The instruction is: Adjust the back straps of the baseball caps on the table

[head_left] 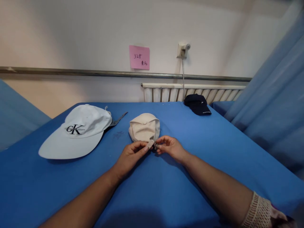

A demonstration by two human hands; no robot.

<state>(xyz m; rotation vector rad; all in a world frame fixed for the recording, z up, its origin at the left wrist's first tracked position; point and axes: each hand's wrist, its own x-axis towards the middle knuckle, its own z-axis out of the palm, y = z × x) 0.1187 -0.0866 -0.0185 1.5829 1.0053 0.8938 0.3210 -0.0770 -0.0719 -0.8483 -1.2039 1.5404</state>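
A beige cap [144,126] lies in the middle of the blue-covered table, its strap side toward me. My left hand [133,155] pinches one end of the cap's strap [150,144] between thumb and fingers. Just to the right, my right hand [171,147] is closed on the strap's other end, near its small buckle; the fingers hide much of that part. Both hands meet at the near edge of the cap, close to the tabletop.
A white cap [82,126] with black letters sits at the left, and a dark cap [197,104] at the far right. Behind the blue table [147,190] are a radiator [166,94], a metal rail [95,72] and a plugged socket [182,50]. Blue curtains [277,82] hang at the sides.
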